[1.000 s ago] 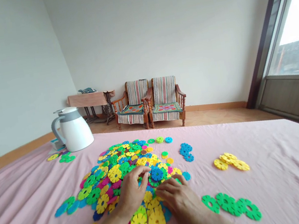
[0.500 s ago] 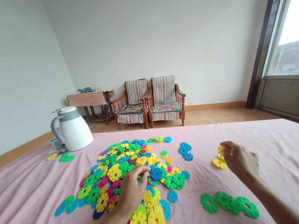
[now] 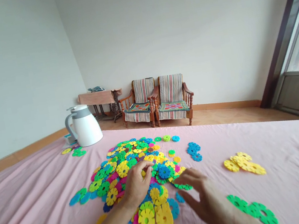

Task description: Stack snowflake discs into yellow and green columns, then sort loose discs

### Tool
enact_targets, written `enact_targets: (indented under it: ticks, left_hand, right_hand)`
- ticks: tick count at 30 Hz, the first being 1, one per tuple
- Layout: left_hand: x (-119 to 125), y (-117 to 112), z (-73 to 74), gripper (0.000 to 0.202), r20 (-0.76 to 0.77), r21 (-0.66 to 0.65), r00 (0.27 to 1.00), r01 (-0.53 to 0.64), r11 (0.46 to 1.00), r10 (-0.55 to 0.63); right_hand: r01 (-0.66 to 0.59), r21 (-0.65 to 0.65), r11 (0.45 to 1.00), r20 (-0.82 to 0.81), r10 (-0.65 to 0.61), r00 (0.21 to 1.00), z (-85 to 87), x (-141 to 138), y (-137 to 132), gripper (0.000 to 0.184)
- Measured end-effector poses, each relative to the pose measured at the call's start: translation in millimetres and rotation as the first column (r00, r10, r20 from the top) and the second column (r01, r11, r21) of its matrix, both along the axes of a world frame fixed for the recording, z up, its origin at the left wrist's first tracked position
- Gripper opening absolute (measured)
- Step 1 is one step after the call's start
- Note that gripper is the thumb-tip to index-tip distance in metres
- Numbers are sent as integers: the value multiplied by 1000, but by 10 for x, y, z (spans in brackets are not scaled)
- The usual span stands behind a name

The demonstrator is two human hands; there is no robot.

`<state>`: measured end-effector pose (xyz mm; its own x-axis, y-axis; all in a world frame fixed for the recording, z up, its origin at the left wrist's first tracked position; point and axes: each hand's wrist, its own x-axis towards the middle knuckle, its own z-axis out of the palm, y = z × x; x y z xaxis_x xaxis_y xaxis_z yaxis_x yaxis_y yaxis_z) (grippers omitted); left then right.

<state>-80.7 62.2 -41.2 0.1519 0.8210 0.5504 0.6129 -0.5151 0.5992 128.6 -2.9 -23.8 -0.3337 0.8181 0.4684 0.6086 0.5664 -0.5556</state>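
Observation:
A heap of flower-shaped plastic snap discs (image 3: 122, 169) in several colours lies on the pink cloth. My left hand (image 3: 138, 180) is over the middle of the heap, thumb and fingers curled close together; whatever may be between the tips is hidden. Just right of those fingertips lies a blue disc (image 3: 164, 171). At the heap's right edge is my right hand (image 3: 201, 191), slightly blurred, its thumb and fingers apart above a green disc (image 3: 184, 186). Beyond it on the right lies a group of yellow discs (image 3: 245, 163). Part of a green disc row (image 3: 253, 210) shows beside my right forearm.
A white and grey jug (image 3: 85, 126) stands at the back left of the cloth (image 3: 297, 171). A small blue disc group (image 3: 194, 151) lies right of the heap. Behind are two wooden armchairs (image 3: 172, 100) and a covered table (image 3: 95, 98).
My right hand has let go of the yellow discs on the right and moved left to the heap's edge. My left hand stays over the heap. The view has turned slightly left.

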Motion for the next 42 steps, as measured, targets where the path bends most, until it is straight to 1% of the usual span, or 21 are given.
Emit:
enact_targets:
  ticks: [1, 3, 5, 6, 8, 10, 15, 17, 21, 23, 24, 26, 28, 33, 36, 39, 42]
  left_hand:
    - [0, 0, 4, 14, 0, -3, 1000, -4, 1000, 4]
    - [3, -3, 11, 14, -2, -10, 1000, -3, 1000, 3]
    - [7, -8, 17, 15, -6, -14, 1000, 6, 1000, -6]
    - [8, -10, 19, 15, -9, -15, 1000, 10, 1000, -10]
    - [10, -14, 23, 16, -14, -19, 1000, 18, 1000, -18]
    - [11, -17, 24, 16, -12, -22, 1000, 22, 1000, -22]
    - [13, -22, 23, 16, -6, -25, 1000, 20, 999, -20]
    - [14, -22, 21, 16, -12, -33, 1000, 22, 999, -22]
    - [13, -22, 23, 16, -12, -39, 1000, 28, 999, -28]
    - [14, -22, 25, 16, -8, -35, 1000, 28, 999, -29]
    - [14, -23, 26, 16, -5, -31, 1000, 27, 999, -27]
    - [15, -26, 29, 16, -1, -25, 1000, 21, 999, -21]
    - [16, -28, 29, 16, -1, -26, 1000, 20, 999, -20]
    - [17, -28, 23, 16, -10, -35, 1000, 29, 999, -29]
    - [17, -27, 18, 16, -11, -42, 1000, 24, 999, -24]
    - [14, -24, 8, 15, -12, -46, 1000, 23, 999, -23]
    - [8, -13, -5, 15, -19, -48, 1000, 24, 999, -25]
  right_hand:
    - [-82, -11, 997, 68, 82, 994, -12, -122, -65, 26]
    - [-225, -24, 974, 218, 225, 950, -70, -293, -131, 39]
    - [-300, -22, 954, 334, 289, 897, -160, -385, -123, 44]
    - [-304, -4, 953, 365, 285, 886, -207, -409, -104, 42]
    - [-255, 48, 966, 378, 219, 900, -288, -424, -63, 34]
    - [-183, 85, 980, 358, 141, 923, -330, -405, -37, 29]
    - [-62, 51, 997, 328, 42, 944, -318, -289, -39, 34]
    - [-20, 57, 998, 315, 1, 949, -326, -245, -35, 37]
    - [-9, 63, 998, 325, -12, 946, -355, -191, -14, 42]
    - [-8, 51, 999, 324, -9, 946, -337, -182, -19, 42]
    - [-1, 48, 999, 314, -14, 949, -315, -181, -29, 40]
    - [20, 36, 999, 280, -30, 960, -256, -181, -61, 31]
    - [43, -5, 999, 256, -40, 966, -194, -178, -96, 21]
    - [116, -174, 978, 305, -59, 950, -104, -155, -133, 21]
    - [133, -275, 952, 297, -48, 954, -70, -153, -134, 14]
    - [149, -327, 933, 290, -51, 956, -27, -155, -140, 14]
    - [158, -343, 926, 306, -49, 951, -5, -141, -151, 20]
